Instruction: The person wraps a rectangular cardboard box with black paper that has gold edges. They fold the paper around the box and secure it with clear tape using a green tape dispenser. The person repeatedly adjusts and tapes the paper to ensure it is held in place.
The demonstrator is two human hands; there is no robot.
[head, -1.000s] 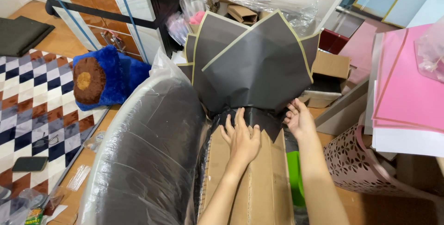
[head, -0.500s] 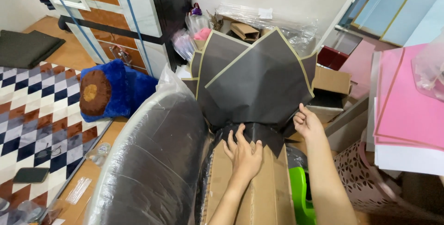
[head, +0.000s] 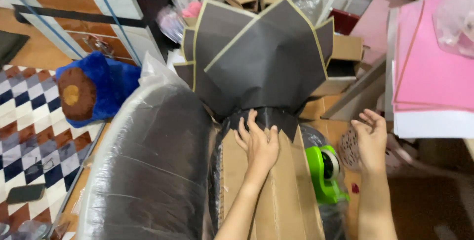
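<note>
L hand flat on cardboard wrap, R hand free beside it.

L hand (head: 257, 144): grip released, fingers spread, palm pressing top edge of cardboard wrap (head: 269, 190) where it meets neck of black paper cone (head: 261, 57). R hand (head: 370, 136): released, fingers loosely curled, touching nothing, off to the wrap's right. Green tape dispenser (head: 323, 173) between wrap & R forearm. Plastic-wrapped black chair (head: 148, 171) just left of wrap. Blue plush (head: 91, 89) further left on floor; pink sheets (head: 429, 57) stacked far right.

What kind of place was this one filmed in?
Probably a home craft or storage room: stacked pink sheets, cardboard boxes, a tape dispenser, and black paper cones that the left hand presses.
</note>
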